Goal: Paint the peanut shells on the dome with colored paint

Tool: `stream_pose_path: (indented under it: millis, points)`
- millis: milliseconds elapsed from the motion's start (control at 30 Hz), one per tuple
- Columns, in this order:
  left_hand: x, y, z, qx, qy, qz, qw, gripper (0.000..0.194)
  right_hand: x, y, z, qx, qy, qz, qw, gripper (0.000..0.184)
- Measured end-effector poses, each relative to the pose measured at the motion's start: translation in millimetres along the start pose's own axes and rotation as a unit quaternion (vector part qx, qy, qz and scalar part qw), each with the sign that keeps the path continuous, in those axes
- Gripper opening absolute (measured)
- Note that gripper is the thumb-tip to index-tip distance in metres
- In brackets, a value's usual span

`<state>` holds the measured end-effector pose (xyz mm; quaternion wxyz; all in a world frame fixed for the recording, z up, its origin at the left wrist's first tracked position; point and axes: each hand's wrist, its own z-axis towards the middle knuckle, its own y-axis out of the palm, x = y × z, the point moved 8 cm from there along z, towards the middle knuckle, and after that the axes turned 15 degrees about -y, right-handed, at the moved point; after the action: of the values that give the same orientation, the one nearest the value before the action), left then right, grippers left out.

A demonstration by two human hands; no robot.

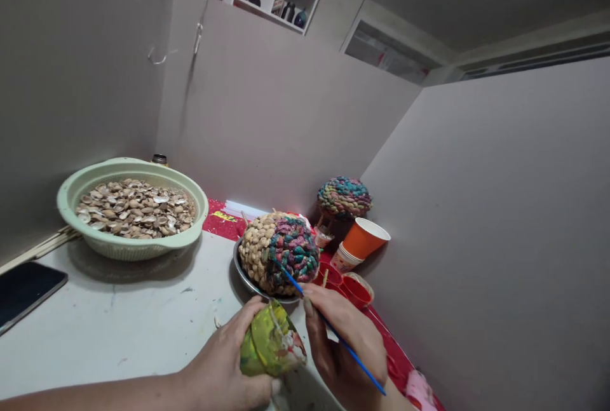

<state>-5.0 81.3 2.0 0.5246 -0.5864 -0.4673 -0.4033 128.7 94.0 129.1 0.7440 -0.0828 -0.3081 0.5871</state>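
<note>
My left hand (238, 350) is wrapped round a paint-smeared yellow-green cup (267, 341), tilted to the right. Between the fingers of my right hand (350, 328) is a thin blue paintbrush (350, 354), its tip against a rounded, shell-covered piece (260, 242). The left side of that piece is bare tan shells; its right side carries teal, pink and purple paint. Under it sits a metal bowl (242, 274). Part of the cup's inside is hidden from me.
A pale green basket (190, 233) full of shells stands at the left, near a phone (31, 293). Behind the bowl are a second painted piece (345, 198), an orange paper cup (365, 239) and red cups (355, 290). Grey partitions (500, 220) enclose the table.
</note>
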Motion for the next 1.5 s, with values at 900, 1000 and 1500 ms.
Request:
stream_pose_path:
  millis: [900,1000,1500]
  points:
    - [-6.6,2.0,3.5,-0.028,0.032,-0.109,0.993,0.090,-2.9,9.6,-0.7,-0.008,0.010,0.053,0.999,0.025]
    - [2.2,-0.9,-0.5,-0.040,0.060,-0.133,0.988,0.080,-5.2,8.2,-2.3,-0.006,0.016,0.061,0.998,0.026]
    - [-5.8,-0.3,1.2,-0.011,0.014,-0.087,0.996,0.078,-2.8,7.7,-4.8,-0.009,0.026,0.030,0.999,0.029]
